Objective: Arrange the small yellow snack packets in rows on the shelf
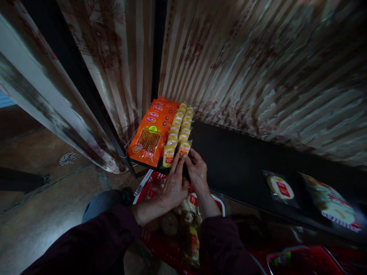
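Note:
Two rows of small yellow wrapped cakes run back along the black shelf. The front wrapped cake of the right row is between my two hands. My left hand has its fingertips pressed at its lower left edge. From the lower right, my right hand pinches it with thumb and fingers. Beside it stands the front cake of the left row. Orange snack bags overlap in a row to the left of the cakes.
Under my forearms is a red basket with more packaged food, including a yellow packet. A round wrapped item and a larger bag lie farther right on the shelf. A dark post and curtains border the shelf.

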A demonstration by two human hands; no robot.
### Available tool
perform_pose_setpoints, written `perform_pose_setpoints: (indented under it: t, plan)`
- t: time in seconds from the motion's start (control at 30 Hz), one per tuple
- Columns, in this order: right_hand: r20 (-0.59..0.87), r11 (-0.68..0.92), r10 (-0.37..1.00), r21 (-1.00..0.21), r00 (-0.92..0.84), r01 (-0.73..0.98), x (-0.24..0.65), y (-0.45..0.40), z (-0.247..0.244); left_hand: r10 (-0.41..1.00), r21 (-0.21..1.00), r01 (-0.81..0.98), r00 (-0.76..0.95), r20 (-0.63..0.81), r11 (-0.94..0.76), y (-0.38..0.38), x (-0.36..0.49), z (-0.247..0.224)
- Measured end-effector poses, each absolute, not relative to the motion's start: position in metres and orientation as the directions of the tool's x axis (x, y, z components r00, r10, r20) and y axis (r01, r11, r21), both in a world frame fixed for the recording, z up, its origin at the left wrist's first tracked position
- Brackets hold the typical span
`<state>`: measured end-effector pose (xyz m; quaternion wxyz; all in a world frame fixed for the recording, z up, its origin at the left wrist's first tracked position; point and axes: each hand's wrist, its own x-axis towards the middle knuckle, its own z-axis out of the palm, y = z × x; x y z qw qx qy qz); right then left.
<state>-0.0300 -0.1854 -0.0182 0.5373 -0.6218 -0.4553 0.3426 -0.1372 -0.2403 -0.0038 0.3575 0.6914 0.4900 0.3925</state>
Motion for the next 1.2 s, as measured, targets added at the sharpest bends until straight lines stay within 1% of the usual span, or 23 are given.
perform_pose_setpoints:
  t: [0.1, 0.23, 0.37, 0.5, 0.7, 0.77, 0.87, 0.93, 1.07, 1.2]
  plan:
    - [0.025, -0.052, 0.93, -0.979, 0.366, 0.198, -0.031, -0.185, -0.017, 0.957, 0.866, 0.417, 0.196, 0.212, -0.277, -0.243, -0.137, -0.004]
    - [0.031, -0.041, 0.932, -0.981, 0.362, 0.19, -0.032, -0.184, -0.018, 0.95, 0.854, 0.42, 0.179, 0.254, -0.307, -0.246, -0.139, 0.001]
    - [0.081, -0.001, 0.93, -0.974, 0.357, 0.225, -0.031, -0.183, -0.024, 0.965, 0.838, 0.48, 0.137, 0.224, -0.262, -0.247, -0.146, 0.009]
    - [0.095, -0.009, 0.927, -0.962, 0.363, 0.274, -0.031, -0.182, -0.026, 0.978, 0.809, 0.55, 0.094, 0.188, -0.209, -0.245, -0.154, 0.012]
    - [0.109, -0.008, 0.934, -0.946, 0.341, 0.325, -0.032, -0.18, -0.027, 0.978, 0.78, 0.594, 0.067, 0.197, -0.197, -0.241, -0.157, 0.014]
    - [0.114, -0.01, 0.933, -0.94, 0.343, 0.341, -0.032, -0.18, -0.027, 0.97, 0.766, 0.602, 0.061, 0.237, -0.225, -0.24, -0.158, 0.014]
    - [0.116, -0.018, 0.931, -0.933, 0.346, 0.361, -0.032, -0.181, -0.026, 0.915, 0.707, 0.607, 0.091, 0.394, -0.364, -0.241, -0.16, 0.014]
    - [0.112, -0.024, 0.932, -0.93, 0.344, 0.368, -0.032, -0.182, -0.025, 0.872, 0.648, 0.634, 0.09, 0.481, -0.423, -0.24, -0.163, 0.014]
    - [0.128, -0.012, 0.926, -0.93, 0.356, 0.366, -0.033, -0.182, -0.024, 0.843, 0.558, 0.731, 0.044, 0.536, -0.393, -0.236, -0.168, 0.012]
    - [0.153, 0.003, 0.917, -0.926, 0.368, 0.378, -0.032, -0.182, -0.023, 0.835, 0.496, 0.772, 0.08, 0.545, -0.398, -0.225, -0.168, 0.006]
